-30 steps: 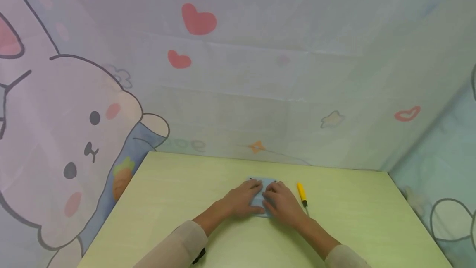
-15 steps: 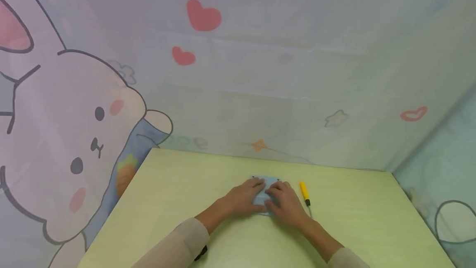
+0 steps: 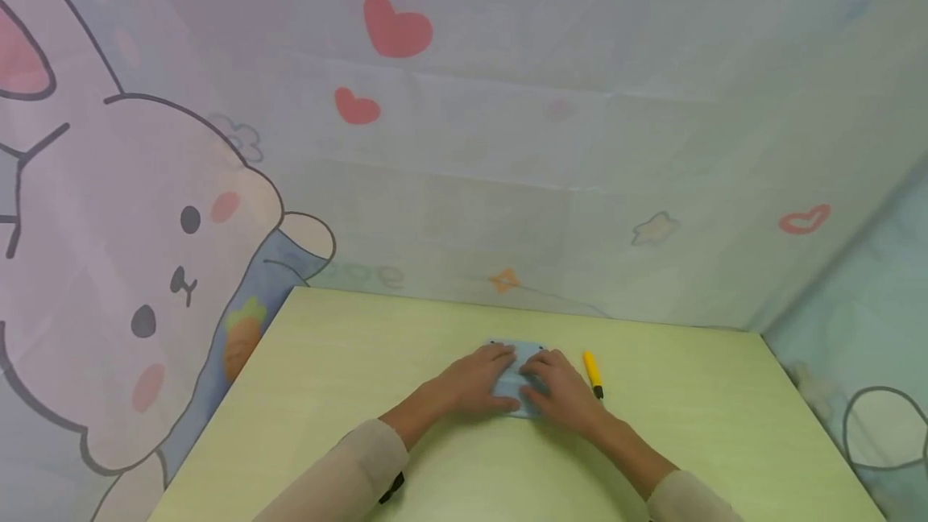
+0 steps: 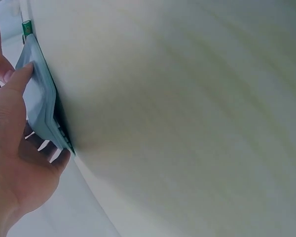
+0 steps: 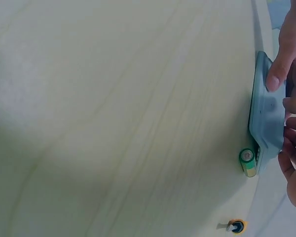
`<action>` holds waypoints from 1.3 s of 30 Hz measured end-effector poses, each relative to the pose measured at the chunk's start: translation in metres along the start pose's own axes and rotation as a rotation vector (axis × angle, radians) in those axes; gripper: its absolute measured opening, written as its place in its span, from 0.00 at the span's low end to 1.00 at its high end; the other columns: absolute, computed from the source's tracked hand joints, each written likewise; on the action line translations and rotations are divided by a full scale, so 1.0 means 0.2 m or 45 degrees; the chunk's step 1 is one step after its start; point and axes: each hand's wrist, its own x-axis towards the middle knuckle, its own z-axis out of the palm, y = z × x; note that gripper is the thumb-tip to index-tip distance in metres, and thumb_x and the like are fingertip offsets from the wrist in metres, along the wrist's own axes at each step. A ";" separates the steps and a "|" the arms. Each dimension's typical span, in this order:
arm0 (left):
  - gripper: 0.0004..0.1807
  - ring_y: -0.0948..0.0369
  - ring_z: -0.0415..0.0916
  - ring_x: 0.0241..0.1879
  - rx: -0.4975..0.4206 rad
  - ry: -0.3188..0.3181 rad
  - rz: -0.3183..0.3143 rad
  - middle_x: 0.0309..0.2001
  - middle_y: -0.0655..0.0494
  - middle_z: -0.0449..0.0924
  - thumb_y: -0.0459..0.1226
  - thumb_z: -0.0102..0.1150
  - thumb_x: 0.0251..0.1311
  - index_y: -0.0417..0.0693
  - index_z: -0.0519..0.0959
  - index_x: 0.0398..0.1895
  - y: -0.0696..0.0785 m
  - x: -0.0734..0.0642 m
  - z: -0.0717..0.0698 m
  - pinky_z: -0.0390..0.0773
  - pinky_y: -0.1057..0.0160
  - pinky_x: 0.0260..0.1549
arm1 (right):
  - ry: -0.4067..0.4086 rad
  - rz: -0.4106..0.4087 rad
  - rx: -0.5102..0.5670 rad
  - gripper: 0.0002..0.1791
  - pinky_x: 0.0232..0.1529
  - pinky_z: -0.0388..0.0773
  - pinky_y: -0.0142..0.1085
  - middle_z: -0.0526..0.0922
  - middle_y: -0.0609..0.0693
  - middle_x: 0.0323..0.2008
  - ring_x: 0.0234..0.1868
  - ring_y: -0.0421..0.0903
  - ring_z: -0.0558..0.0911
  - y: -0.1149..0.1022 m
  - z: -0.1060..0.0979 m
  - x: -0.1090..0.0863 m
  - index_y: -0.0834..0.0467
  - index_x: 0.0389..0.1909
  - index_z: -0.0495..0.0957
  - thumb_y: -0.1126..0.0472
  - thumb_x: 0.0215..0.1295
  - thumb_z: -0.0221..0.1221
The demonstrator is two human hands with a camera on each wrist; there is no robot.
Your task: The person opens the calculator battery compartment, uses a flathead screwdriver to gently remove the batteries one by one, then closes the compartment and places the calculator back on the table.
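Note:
A flat light blue device [image 3: 509, 383] with rounded corners and small dark dots at its far corners lies under both hands on the table. Key-like bumps show along its lower edge in the left wrist view. My left hand [image 3: 478, 381] holds its left side, thumb on the upper face and fingers round the edge. On its right side, my right hand [image 3: 565, 393] grips with curled fingers, thumb and fingertips on the face. What lies under the right fingertips is hidden. A green battery [image 5: 247, 163] lies close by the device's end, near the right hand.
A screwdriver with a yellow handle [image 3: 593, 374] lies to the right of my right hand, its shaft mostly covered by the wrist. The pale yellow-green table [image 3: 348, 369] ends at a printed cloth backdrop [image 3: 478, 167] behind and at the sides.
My right hand and forearm have shifted slightly right, covering more of the screwdriver's shaft. The left hand stays in place on the device. The head view has tilted a little.

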 end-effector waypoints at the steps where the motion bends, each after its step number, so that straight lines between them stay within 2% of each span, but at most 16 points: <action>1: 0.45 0.51 0.58 0.80 0.001 0.005 0.003 0.81 0.50 0.62 0.60 0.62 0.71 0.42 0.66 0.80 0.00 0.00 0.00 0.64 0.56 0.75 | 0.004 -0.004 -0.007 0.13 0.55 0.80 0.49 0.83 0.52 0.48 0.50 0.52 0.78 0.00 0.00 0.00 0.63 0.48 0.86 0.64 0.64 0.73; 6: 0.44 0.51 0.59 0.80 0.006 0.019 0.028 0.80 0.50 0.63 0.60 0.62 0.71 0.43 0.67 0.79 -0.02 -0.01 0.00 0.64 0.56 0.75 | 0.018 0.001 -0.028 0.18 0.55 0.80 0.51 0.83 0.54 0.50 0.53 0.53 0.79 0.00 -0.03 -0.02 0.65 0.51 0.85 0.63 0.63 0.74; 10: 0.43 0.52 0.61 0.79 0.007 0.044 0.065 0.79 0.49 0.65 0.60 0.63 0.71 0.42 0.69 0.78 -0.05 -0.02 -0.02 0.64 0.57 0.75 | -0.018 0.051 -0.030 0.22 0.60 0.79 0.52 0.83 0.54 0.53 0.58 0.55 0.79 0.02 -0.06 -0.04 0.65 0.55 0.84 0.61 0.63 0.75; 18: 0.45 0.49 0.62 0.78 -0.004 0.081 0.078 0.79 0.44 0.64 0.58 0.66 0.69 0.38 0.67 0.78 -0.12 -0.11 -0.05 0.65 0.55 0.75 | -0.106 0.150 -0.006 0.30 0.62 0.79 0.52 0.81 0.55 0.60 0.63 0.56 0.79 0.05 -0.10 -0.07 0.64 0.63 0.80 0.54 0.65 0.74; 26: 0.49 0.51 0.60 0.79 -0.078 0.077 0.028 0.81 0.47 0.60 0.58 0.68 0.68 0.40 0.62 0.82 -0.18 -0.20 -0.03 0.66 0.52 0.74 | -0.166 0.187 -0.021 0.37 0.64 0.78 0.54 0.80 0.58 0.64 0.65 0.58 0.80 0.09 -0.11 -0.10 0.66 0.70 0.75 0.51 0.66 0.74; 33: 0.51 0.51 0.61 0.79 -0.108 0.050 -0.025 0.81 0.48 0.61 0.58 0.71 0.66 0.42 0.61 0.83 -0.19 -0.22 -0.03 0.67 0.52 0.73 | -0.177 0.199 -0.034 0.40 0.64 0.78 0.53 0.80 0.57 0.65 0.65 0.57 0.80 0.12 -0.11 -0.14 0.66 0.71 0.75 0.48 0.65 0.74; 39: 0.52 0.50 0.61 0.79 -0.145 0.032 -0.050 0.81 0.47 0.61 0.58 0.71 0.65 0.42 0.61 0.83 -0.18 -0.22 -0.03 0.67 0.51 0.74 | -0.216 0.214 -0.031 0.45 0.67 0.75 0.56 0.78 0.60 0.67 0.68 0.60 0.78 0.13 -0.11 -0.16 0.68 0.72 0.73 0.44 0.62 0.76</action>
